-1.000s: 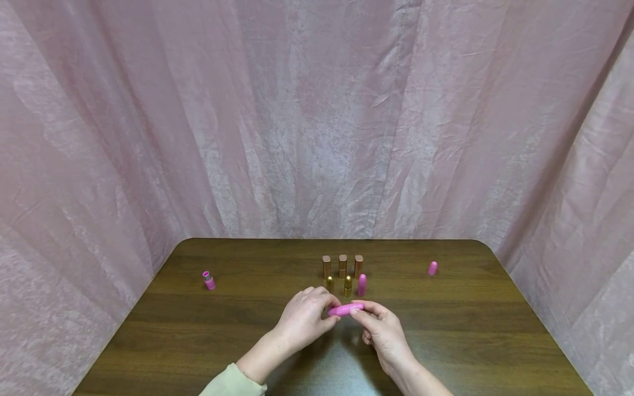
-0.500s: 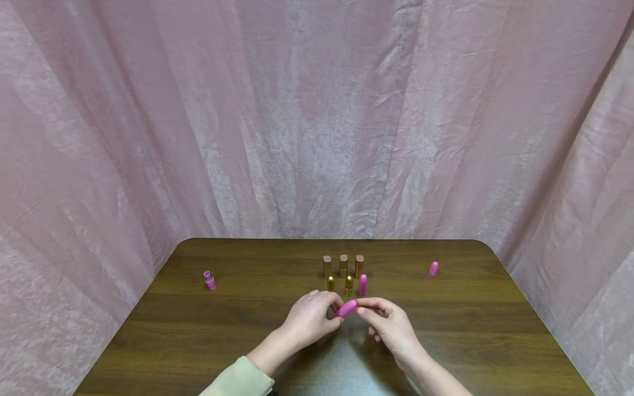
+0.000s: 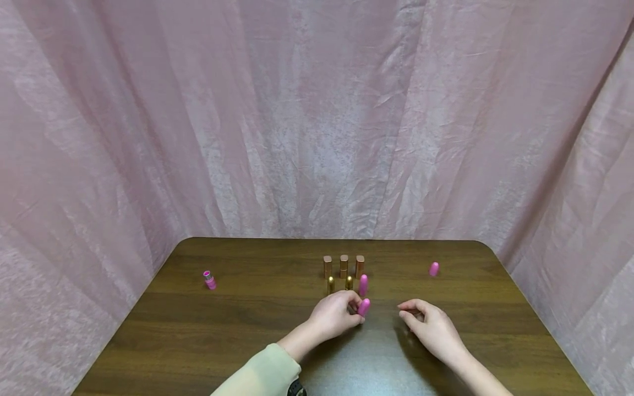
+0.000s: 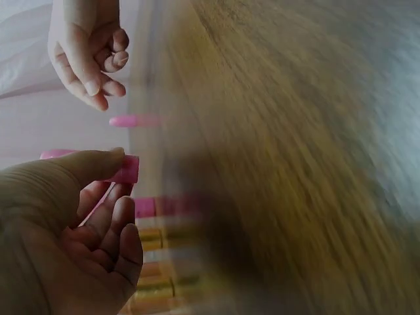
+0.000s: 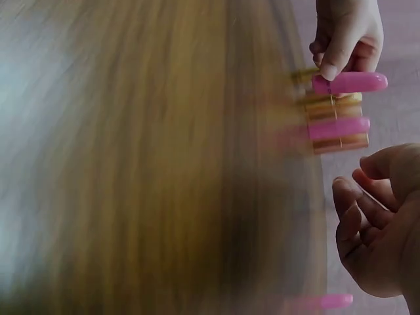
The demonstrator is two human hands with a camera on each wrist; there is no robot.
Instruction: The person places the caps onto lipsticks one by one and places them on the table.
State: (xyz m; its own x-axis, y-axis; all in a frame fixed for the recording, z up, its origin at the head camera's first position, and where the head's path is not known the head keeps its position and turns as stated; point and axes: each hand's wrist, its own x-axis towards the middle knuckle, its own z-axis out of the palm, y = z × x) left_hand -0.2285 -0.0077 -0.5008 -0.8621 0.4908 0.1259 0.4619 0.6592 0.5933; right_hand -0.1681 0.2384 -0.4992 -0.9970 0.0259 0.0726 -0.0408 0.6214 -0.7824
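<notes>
My left hand [image 3: 337,315] pinches a pink bullet-shaped lipstick [image 3: 364,307] between thumb and fingers, rounded end up. It sits just in front of another pink lipstick [image 3: 364,284] that stands upright. In the right wrist view the held lipstick [image 5: 359,82] shows its full length, the thumb on its lower end. My right hand [image 3: 436,331] is off to the right, fingers loosely bent and holding nothing. Two gold lipsticks [image 3: 331,285] stand beside the upright pink one, partly behind my left hand.
Three square rose-gold lipsticks [image 3: 344,266] stand in a row behind. At the left of the wooden table [image 3: 223,330] is an uncapped pink lipstick base [image 3: 210,281] with a silver collar. A pink cap [image 3: 433,269] stands at the right. Pink curtains [image 3: 317,121] surround the table.
My right hand has let go of the lipstick and moved away to the right. The left hand has carried the lipstick rightward and turned it from lying flat to nearly upright.
</notes>
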